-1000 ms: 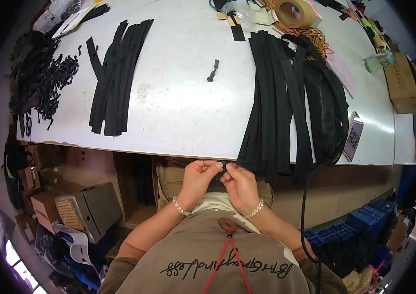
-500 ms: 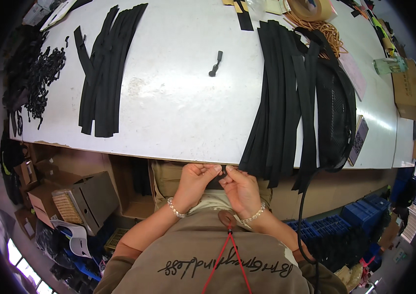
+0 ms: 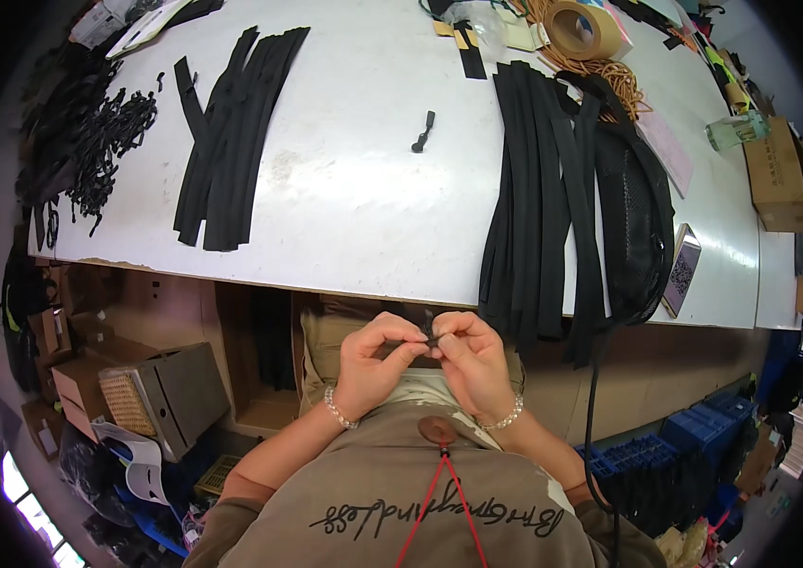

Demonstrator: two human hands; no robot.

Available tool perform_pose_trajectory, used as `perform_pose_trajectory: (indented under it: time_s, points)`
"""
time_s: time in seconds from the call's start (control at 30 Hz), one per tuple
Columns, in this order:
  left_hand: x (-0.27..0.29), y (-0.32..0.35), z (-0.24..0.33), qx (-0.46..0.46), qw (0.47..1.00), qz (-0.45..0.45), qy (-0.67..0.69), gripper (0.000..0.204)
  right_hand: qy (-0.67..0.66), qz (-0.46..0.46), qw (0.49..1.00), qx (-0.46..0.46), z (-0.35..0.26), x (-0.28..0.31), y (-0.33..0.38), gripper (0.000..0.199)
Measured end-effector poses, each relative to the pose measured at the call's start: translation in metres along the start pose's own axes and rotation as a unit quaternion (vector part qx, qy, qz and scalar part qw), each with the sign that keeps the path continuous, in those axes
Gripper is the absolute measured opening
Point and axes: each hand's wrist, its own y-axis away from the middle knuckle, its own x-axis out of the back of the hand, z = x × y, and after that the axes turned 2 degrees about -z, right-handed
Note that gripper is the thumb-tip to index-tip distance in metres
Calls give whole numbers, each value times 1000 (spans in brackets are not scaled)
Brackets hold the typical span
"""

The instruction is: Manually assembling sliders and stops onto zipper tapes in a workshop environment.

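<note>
A broad white table [image 3: 364,204] fills the upper part of a crowded workroom, its corners lightly scuffed or soiled in places. The person's brown top [image 3: 326,483] is close to its near edge. Blue crates [image 3: 700,431] stand low at the right, beneath the level of the tabletop, and a brown carton [image 3: 773,180] sits toward the table's right end. A black mesh bag [image 3: 640,213] lies on the table, with a right-hand bundle of long black strips [image 3: 526,189] just beside it, the lower ends reaching over the edge. A shorter left-hand bundle of black strips [image 3: 240,142] lies well apart, near a heap of small black looped pieces [image 3: 115,156]. A roll of brown tape [image 3: 574,30] rests by a tangle of orange cord [image 3: 624,87].

The left hand [image 3: 371,367] and right hand [image 3: 479,367] meet just in front of the table edge, thumbs and forefingers pinched together on a small dark piece [image 3: 428,328]; its shape is mostly hidden by the fingers. A single black tab [image 3: 424,131] lies alone between the bundles.
</note>
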Motion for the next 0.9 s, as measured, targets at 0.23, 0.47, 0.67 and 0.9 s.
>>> perform_pose_trajectory:
  time_s: [0.23,0.47,0.67,0.9]
  points:
    - [3,-1,7,-141,983,-28,-115,13,44,-36,997,52,-5,-3,7,11]
    - [3,-1,12,-175,975,-43,-132,16,86,-53,991,86,-6,-1,10,11]
    - [2,-3,15,-198,969,-47,-139,17,103,-56,989,95,-7,-2,9,11]
    - [-5,4,1,152,987,25,55,10,178,38,983,-24,-9,7,4,6]
